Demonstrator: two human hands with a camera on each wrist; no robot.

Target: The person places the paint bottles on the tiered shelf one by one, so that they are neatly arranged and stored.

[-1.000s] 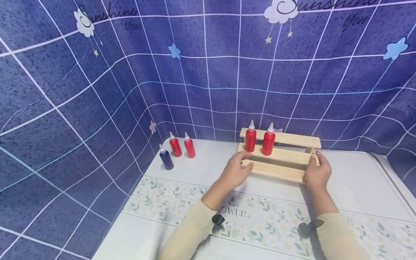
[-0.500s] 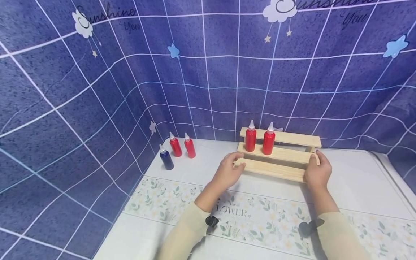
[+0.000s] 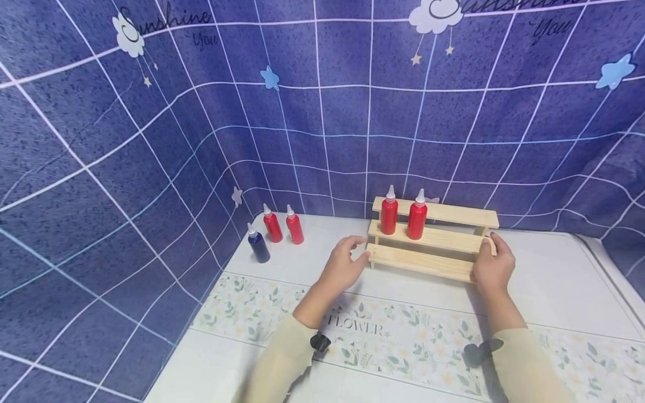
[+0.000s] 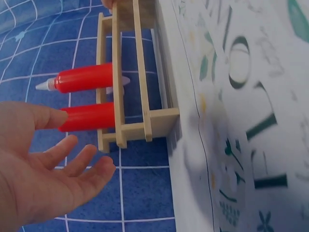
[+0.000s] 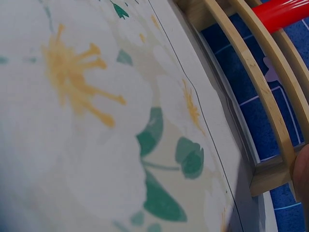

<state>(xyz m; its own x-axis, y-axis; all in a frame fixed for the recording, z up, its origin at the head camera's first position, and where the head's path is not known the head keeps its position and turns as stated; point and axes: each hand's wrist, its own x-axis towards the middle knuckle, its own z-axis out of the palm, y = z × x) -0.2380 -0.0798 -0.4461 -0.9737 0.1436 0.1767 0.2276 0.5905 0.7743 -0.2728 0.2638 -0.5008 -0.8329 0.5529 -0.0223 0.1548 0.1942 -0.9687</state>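
A three-tier wooden display rack [image 3: 433, 263] stands on the table against the backdrop. Two red squeeze bottles with white nozzle tips, the left one [image 3: 388, 217] and the right one [image 3: 416, 218], stand upright on its middle tier. My right hand [image 3: 494, 268] grips the rack's right end, thumb and fingers around the end of the tiers; in the right wrist view only a bit of a finger [image 5: 301, 179] shows at that end. My left hand [image 3: 342, 266] is just off the rack's left end, fingers spread and holding nothing, as the left wrist view also shows.
At the table's far left corner stand a dark blue squeeze bottle [image 3: 259, 246] and two more red ones [image 3: 272, 226]. A floral runner strip [image 3: 403, 330] crosses the white tabletop in front of the rack. A blue gridded curtain [image 3: 322, 112] rises behind and on the left.
My left hand has moved left, away from the rack's left end, uncovering the ends of the lower tiers. The right hand stays on the right end; the bottles keep their places.
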